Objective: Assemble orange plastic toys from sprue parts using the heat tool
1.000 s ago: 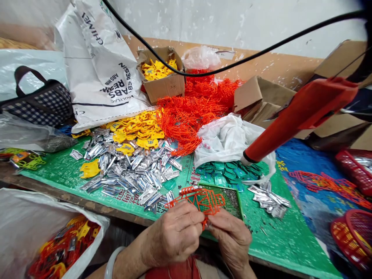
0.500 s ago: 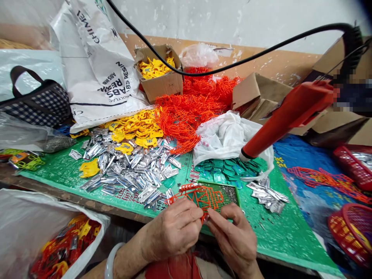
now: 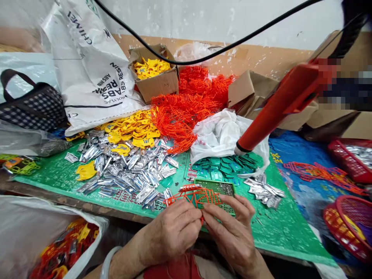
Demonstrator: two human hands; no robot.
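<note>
An orange plastic lattice frame point(image 3: 195, 195) is held low over the front edge of the green-covered table. My left hand point(image 3: 176, 226) is closed round its near left part, thumb and forefinger pinched. At the frame's near end, the thumb and forefinger of my right hand point(image 3: 232, 228) press together, with the other fingers raised and curled. Whatever small part may sit between the fingertips is hidden. Just behind the frame lies a green mesh tray point(image 3: 215, 181) with tiny dark metal pieces. Above it on the right hangs a red electric screwdriver point(image 3: 270, 108), tip pointing down-left.
Silver metal plates point(image 3: 124, 170) and yellow plastic pieces point(image 3: 133, 126) are piled left. Orange frames point(image 3: 186, 112) heap behind, near a white plastic bag point(image 3: 223, 131) and green pieces point(image 3: 229, 164). More silver plates point(image 3: 264, 190) and a red basket point(image 3: 345, 224) are right. A sack point(image 3: 93, 228) stands front left.
My right hand has shifted its pinch on the frame, its other fingers now spread higher. The view has moved slightly; the hanging screwdriver has swung a little.
</note>
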